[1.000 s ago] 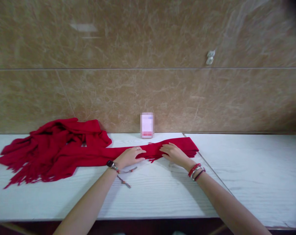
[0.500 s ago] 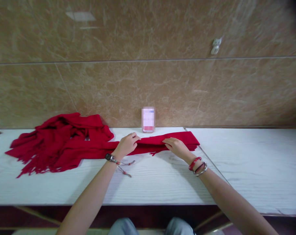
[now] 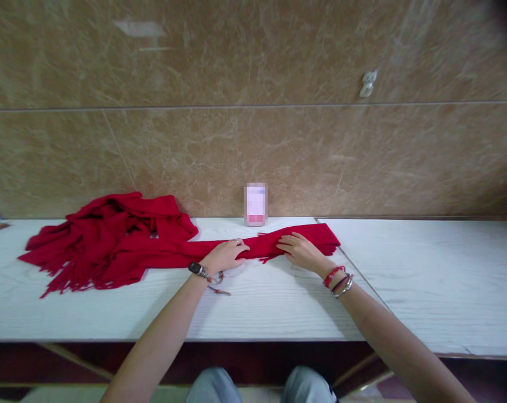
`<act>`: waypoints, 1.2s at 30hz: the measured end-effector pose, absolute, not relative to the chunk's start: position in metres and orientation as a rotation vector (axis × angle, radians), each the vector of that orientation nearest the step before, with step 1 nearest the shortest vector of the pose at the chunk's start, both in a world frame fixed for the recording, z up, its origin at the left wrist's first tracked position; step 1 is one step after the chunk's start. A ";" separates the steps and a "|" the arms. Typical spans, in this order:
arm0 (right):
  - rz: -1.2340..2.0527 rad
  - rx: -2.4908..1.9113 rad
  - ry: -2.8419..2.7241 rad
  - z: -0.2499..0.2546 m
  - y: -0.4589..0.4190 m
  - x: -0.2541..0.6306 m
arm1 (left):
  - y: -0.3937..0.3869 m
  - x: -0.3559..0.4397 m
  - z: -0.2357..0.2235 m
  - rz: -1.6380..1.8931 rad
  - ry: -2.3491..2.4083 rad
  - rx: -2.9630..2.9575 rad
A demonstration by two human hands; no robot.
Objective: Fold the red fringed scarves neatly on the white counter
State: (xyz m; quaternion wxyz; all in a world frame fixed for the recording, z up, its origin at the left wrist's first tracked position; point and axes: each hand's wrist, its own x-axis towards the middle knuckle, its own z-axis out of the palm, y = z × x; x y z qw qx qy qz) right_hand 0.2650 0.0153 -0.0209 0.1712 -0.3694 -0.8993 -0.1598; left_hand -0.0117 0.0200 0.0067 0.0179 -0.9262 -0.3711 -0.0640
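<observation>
A long red scarf (image 3: pixel 161 254) with fringed ends stretches along the white table (image 3: pixel 278 308). Its left part lies in a loose heap, while its right part is a narrow folded strip. My left hand (image 3: pixel 224 256), wearing a ring and a dark watch, is closed on the strip near its middle, fingers on top and thumb by the near edge. Farther right, my right hand (image 3: pixel 299 253) rests on the folded strip with its fingers stretched out and slightly spread. Short fringe shows at both edges of the strip between the hands.
A phone (image 3: pixel 256 204) with a blurred screen leans upright against the brown tiled wall (image 3: pixel 220 151), behind the scarf. A small white cat-shaped piece (image 3: pixel 368 83) is on the wall. A seam crosses the table right of the strip. My knees (image 3: pixel 215 386) are below the front edge.
The raised fold of the strip now lies flatter. My left hand has moved slightly right and lower along it; my right hand has flattened on the cloth. The view has shifted a little.
</observation>
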 end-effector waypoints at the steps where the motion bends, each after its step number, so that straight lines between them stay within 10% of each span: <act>1: -0.467 -1.060 -2.560 -0.021 0.015 0.263 | 0.020 -0.011 0.006 -0.190 -1.161 -2.872; 36: -0.638 -1.165 -2.459 -0.023 0.020 0.248 | 0.026 0.004 -0.005 -0.214 -1.152 -2.662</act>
